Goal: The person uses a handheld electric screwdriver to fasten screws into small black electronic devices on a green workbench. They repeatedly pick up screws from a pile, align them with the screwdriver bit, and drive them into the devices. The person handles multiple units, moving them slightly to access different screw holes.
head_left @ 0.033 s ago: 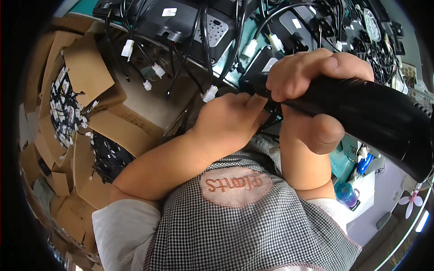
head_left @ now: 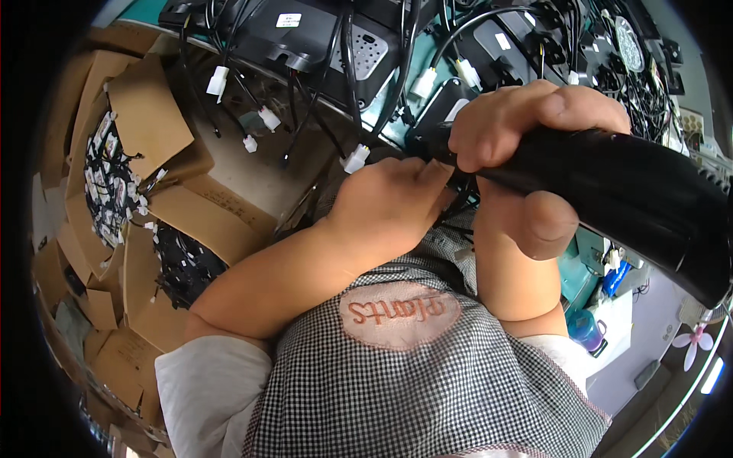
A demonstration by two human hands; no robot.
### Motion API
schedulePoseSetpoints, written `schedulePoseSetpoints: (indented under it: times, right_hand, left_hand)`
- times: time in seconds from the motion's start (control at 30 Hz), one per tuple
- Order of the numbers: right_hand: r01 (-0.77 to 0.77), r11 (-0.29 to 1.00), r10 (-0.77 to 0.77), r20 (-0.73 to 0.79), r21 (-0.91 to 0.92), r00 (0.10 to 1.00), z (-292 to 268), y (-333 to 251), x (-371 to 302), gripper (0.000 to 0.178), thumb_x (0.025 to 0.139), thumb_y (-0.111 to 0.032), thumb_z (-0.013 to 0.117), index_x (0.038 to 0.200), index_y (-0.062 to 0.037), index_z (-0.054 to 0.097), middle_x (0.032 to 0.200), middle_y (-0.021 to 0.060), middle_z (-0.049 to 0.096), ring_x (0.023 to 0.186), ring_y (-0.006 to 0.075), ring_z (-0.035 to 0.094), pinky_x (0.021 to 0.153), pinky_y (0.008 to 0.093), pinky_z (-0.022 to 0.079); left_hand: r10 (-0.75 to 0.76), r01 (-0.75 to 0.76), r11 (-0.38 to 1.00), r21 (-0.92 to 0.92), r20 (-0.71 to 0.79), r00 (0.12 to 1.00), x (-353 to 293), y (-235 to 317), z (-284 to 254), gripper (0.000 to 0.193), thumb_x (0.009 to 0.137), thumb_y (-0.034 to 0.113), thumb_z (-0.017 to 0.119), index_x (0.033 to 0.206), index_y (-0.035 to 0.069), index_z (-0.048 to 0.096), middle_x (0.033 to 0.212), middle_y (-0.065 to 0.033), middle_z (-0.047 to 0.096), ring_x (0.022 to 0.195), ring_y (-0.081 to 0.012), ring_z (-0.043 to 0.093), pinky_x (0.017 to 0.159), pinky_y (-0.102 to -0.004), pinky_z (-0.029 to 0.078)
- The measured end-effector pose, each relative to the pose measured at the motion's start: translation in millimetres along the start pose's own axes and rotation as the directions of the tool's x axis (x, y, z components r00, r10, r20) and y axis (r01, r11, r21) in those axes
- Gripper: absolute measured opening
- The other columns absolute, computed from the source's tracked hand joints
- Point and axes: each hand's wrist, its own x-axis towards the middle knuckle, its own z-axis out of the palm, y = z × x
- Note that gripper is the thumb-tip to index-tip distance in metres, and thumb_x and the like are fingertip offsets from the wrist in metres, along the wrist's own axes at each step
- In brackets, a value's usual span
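My right hand (head_left: 534, 126) is wrapped round a thick black electric screwdriver (head_left: 611, 172), which slants from the right edge down to its narrow nose near the middle. Close by that nose is my left hand (head_left: 393, 202), its fingers drawn together. Whatever they grip is hidden behind the fingers. Thin black wires (head_left: 460, 200) show just beside the left fingertips, between the two hands. The tip of the tool is out of sight behind my hands and the dark parts there.
Black housings (head_left: 313, 38) with hanging cables and white connectors (head_left: 355, 158) lie along the teal bench (head_left: 137, 12). Cardboard boxes (head_left: 206, 210) at left hold bundled wires (head_left: 183, 263). At right are tangled black cables (head_left: 649, 114), a blue-purple cup (head_left: 584, 332) and a small pink fan (head_left: 693, 340).
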Motion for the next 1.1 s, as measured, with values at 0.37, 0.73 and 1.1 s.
schedulePoseSetpoints:
  times: [0.37,0.73,1.1]
  right_hand:
    - [-0.031,0.992,0.021,-0.077,-0.123,0.997,5,10,10,0.047,0.079,-0.040,0.065,0.105,-0.0056,0.046,0.071,0.0077,0.053,0.055,0.0188,0.052,0.049,0.0330,0.046]
    - [0.084,0.883,0.034,-0.242,0.462,0.970,-42,-47,18,0.051,0.074,-0.050,0.062,0.097,-0.0054,0.052,0.073,0.0009,0.053,0.059,0.0121,0.053,0.054,0.0291,0.041]
    - [0.129,0.843,-0.017,-0.213,0.523,0.977,-53,-35,7,0.057,0.079,-0.051,0.059,0.111,-0.0037,0.054,0.080,0.0037,0.055,0.062,0.0153,0.052,0.059,0.0313,0.043]
  left_hand:
    - [-0.014,0.014,0.999,0.042,-0.007,1.000,-2,1,3,0.039,0.075,0.023,0.064,0.110,0.007,0.057,0.067,-0.0036,0.056,0.060,-0.0214,0.058,0.049,-0.0338,0.047]
    - [0.003,0.282,-0.416,-0.865,0.309,0.951,20,-21,-14,0.051,0.096,0.036,0.033,0.127,-0.004,0.043,0.102,-0.0104,0.056,0.088,-0.0160,0.054,0.077,-0.0280,0.044]
    - [-0.204,0.406,-0.327,-0.854,0.483,0.852,53,37,-38,0.076,0.095,0.054,0.018,0.139,-0.008,0.017,0.139,-0.0234,0.032,0.127,-0.0283,0.035,0.106,-0.0394,0.026]
